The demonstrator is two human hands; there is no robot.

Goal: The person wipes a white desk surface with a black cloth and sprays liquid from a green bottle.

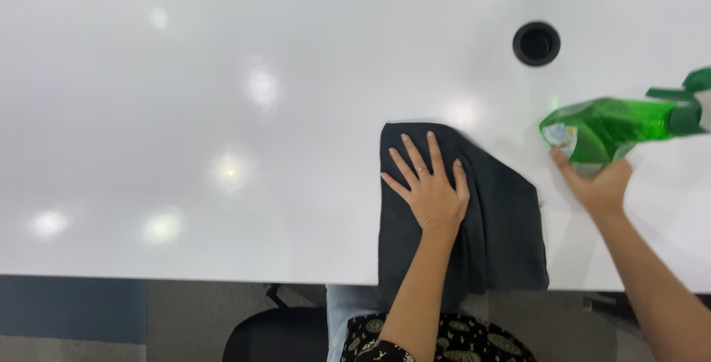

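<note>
My left hand lies flat, fingers spread, on a dark grey cloth spread over the front part of a glossy white table. The cloth hangs a little over the table's near edge. To the right, my right hand grips a green spray bottle from below. The bottle is tipped on its side, its nozzle end pointing right toward the frame edge, its base just above the table near the cloth's right corner.
A round black cable hole sits in the table behind the bottle. Ceiling lights reflect off the tabletop. Below the table edge are a black chair seat, patterned clothing and grey floor.
</note>
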